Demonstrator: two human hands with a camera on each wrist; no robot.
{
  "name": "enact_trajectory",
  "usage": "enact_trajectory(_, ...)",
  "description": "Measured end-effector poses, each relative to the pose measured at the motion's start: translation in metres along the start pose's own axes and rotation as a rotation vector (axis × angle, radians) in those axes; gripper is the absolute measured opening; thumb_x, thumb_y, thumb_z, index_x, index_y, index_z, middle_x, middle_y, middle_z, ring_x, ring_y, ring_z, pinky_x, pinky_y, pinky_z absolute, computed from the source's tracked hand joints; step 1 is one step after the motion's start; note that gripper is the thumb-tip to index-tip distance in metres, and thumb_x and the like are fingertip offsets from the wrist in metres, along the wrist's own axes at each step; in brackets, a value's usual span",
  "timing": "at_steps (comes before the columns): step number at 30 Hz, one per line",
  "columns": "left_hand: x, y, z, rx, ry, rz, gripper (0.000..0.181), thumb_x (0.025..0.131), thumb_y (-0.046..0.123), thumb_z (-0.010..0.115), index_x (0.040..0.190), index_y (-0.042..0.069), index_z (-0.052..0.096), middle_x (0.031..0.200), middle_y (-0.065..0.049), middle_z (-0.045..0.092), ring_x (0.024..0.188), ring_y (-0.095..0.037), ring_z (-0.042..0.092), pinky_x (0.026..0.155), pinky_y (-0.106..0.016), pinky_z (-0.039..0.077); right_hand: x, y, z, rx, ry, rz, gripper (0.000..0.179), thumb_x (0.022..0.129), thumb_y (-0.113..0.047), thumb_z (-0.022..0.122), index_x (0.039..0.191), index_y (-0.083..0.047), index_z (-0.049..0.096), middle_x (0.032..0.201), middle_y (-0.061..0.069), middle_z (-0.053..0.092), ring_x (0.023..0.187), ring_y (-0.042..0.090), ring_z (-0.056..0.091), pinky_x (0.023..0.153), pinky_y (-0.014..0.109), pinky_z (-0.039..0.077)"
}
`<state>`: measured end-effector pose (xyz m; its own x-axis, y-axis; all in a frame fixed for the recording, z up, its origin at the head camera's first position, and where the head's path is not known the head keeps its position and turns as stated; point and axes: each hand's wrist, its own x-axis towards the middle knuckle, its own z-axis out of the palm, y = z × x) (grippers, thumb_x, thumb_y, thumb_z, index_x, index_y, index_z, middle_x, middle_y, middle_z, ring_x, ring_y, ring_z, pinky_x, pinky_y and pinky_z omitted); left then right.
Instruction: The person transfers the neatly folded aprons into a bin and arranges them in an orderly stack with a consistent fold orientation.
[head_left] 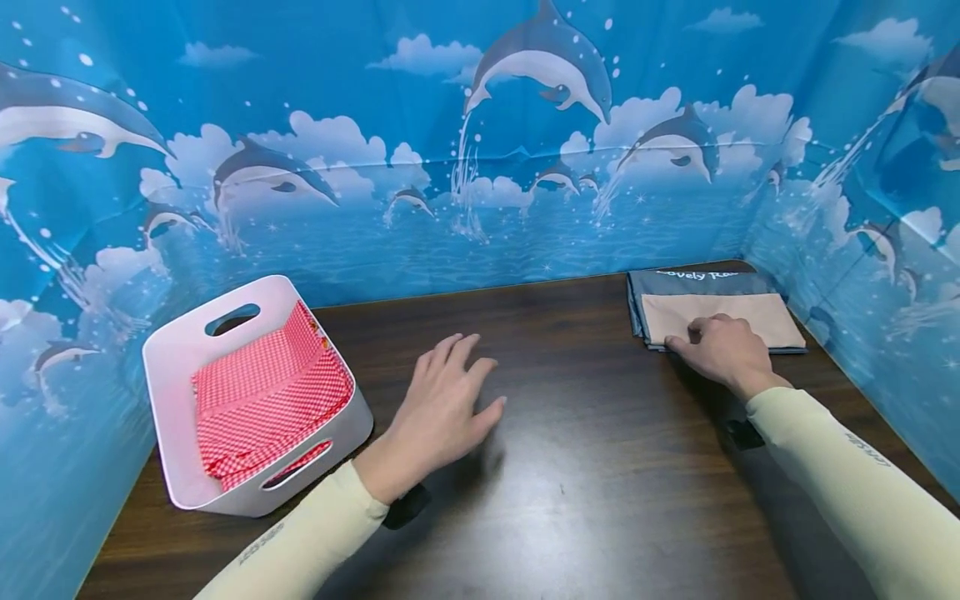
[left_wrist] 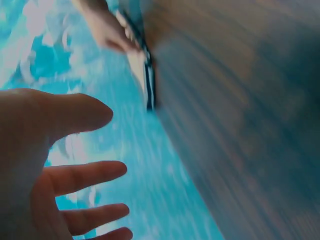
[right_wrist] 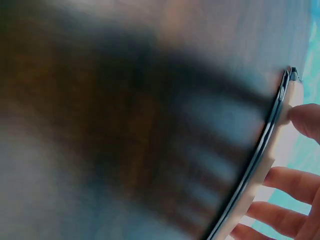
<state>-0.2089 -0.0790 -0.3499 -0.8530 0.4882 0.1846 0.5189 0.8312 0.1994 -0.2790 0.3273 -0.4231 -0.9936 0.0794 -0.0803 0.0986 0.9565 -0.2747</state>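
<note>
On the right of the table lies a folded cloth (head_left: 708,321), dark grey-blue with a beige panel and white lettering along its far edge. My right hand (head_left: 726,350) rests on the beige panel, thumb and fingers spread apart and touching its surface. In the right wrist view the thumb (right_wrist: 306,120) and fingers meet the beige top of the stacked layers. My left hand (head_left: 442,408) hovers over the middle-left of the table with fingers spread, holding nothing. In the left wrist view, its fingers (left_wrist: 90,177) are extended, apart from any object.
A white plastic basket (head_left: 172,417) with handle slots stands on the left, beside my left hand. Inside it lies a red-and-white checked cloth (head_left: 277,400). The dark wooden table (head_left: 570,467) is bordered at the back and sides by a blue dolphin-print curtain (head_left: 480,225).
</note>
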Motion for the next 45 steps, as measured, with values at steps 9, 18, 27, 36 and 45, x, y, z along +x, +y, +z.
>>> enact_trajectory(9, 0.045, 0.050, 0.024, 0.117, -0.154, 0.145, 0.049, 0.104, 0.041, 0.071, 0.144, 0.014, 0.066, 0.164, -0.015, 0.050, 0.152, -0.035, 0.047, 0.124, -0.054, 0.042, -0.011, -0.016, 0.007, -0.021, 0.039, -0.117, 0.062, 0.103, -0.047, 0.064, 0.136, 0.006, 0.068, 0.142, 0.035, 0.062, 0.128, 0.057, 0.056, 0.105, 0.071, 0.050)
enact_trajectory(18, 0.056, 0.062, 0.049, 0.167, -0.223, 0.185, 0.045, 0.106, 0.044, 0.065, 0.143, 0.017, 0.066, 0.162, -0.013, 0.052, 0.150, -0.032, 0.050, 0.121, -0.049, 0.046, -0.031, -0.038, 0.018, 0.001, 0.052, -0.206, 0.059, 0.099, -0.045, 0.073, 0.137, 0.000, 0.071, 0.149, 0.033, 0.059, 0.136, 0.053, 0.055, 0.111, 0.070, 0.048)
enact_trajectory(27, 0.044, 0.046, 0.060, 0.147, -0.273, 0.115, 0.050, 0.105, 0.044, 0.068, 0.146, 0.016, 0.064, 0.165, -0.015, 0.049, 0.152, -0.035, 0.047, 0.122, -0.052, 0.045, -0.048, -0.053, 0.030, 0.042, 0.076, -0.328, 0.057, 0.094, -0.045, 0.079, 0.136, -0.006, 0.074, 0.148, 0.025, 0.064, 0.139, 0.047, 0.056, 0.114, 0.066, 0.049)
enact_trajectory(36, 0.051, 0.045, 0.058, 0.139, -0.276, 0.096, 0.054, 0.106, 0.041, 0.066, 0.152, 0.014, 0.058, 0.166, -0.019, 0.046, 0.154, -0.038, 0.044, 0.123, -0.053, 0.043, -0.054, -0.052, 0.031, 0.101, 0.072, -0.410, 0.052, 0.091, -0.040, 0.083, 0.133, -0.009, 0.077, 0.148, 0.020, 0.066, 0.139, 0.043, 0.058, 0.113, 0.064, 0.050)
enact_trajectory(45, 0.055, 0.049, 0.065, 0.125, -0.273, 0.044, 0.054, 0.104, 0.034, 0.068, 0.153, 0.013, 0.056, 0.165, -0.019, 0.047, 0.152, -0.039, 0.046, 0.123, -0.054, 0.043, -0.062, -0.060, 0.040, 0.204, -0.011, -0.579, 0.048, 0.087, -0.034, 0.086, 0.130, -0.014, 0.079, 0.148, 0.011, 0.067, 0.142, 0.039, 0.058, 0.112, 0.062, 0.052)
